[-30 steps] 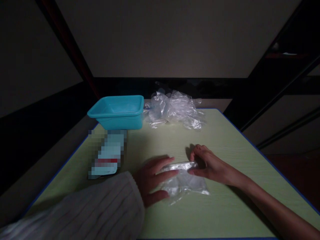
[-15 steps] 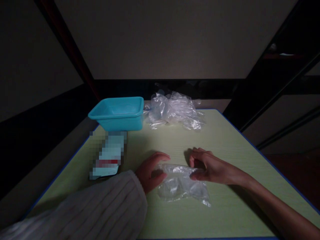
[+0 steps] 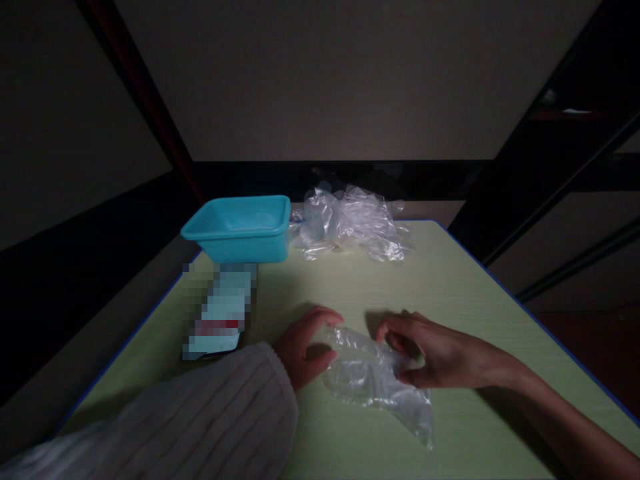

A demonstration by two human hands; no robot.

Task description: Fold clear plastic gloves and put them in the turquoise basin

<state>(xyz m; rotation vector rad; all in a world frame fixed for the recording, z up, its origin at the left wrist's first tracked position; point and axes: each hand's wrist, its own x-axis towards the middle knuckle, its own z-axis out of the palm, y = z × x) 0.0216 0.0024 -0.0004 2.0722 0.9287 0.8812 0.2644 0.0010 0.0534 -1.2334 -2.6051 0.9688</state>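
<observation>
A small clear plastic bag [image 3: 360, 377], crumpled and slanting, lies on the pale green table before me. My left hand [image 3: 307, 343], in a striped light sleeve, is at the bag's left end. Its thumb and fingers are curved and apart, with the bag's corner between them. On the bag's right part rests my right hand [image 3: 433, 350], its fingers curled and its thumb pressed to the plastic. The bag's lower right corner sticks out below this thumb. The tips of some right fingers are hidden.
A turquoise plastic basin [image 3: 245, 247] stands at the back left. Beside it is a heap of clear plastic bags [image 3: 357, 223]. A flat, pixelated thing [image 3: 225, 307], perhaps a phone, lies before the basin. The table [image 3: 475, 327] has a blue edge; a wall is behind.
My right hand has moved a little toward me and right. The bag has turned with it, its right end now nearer me. My left hand has hardly moved.
</observation>
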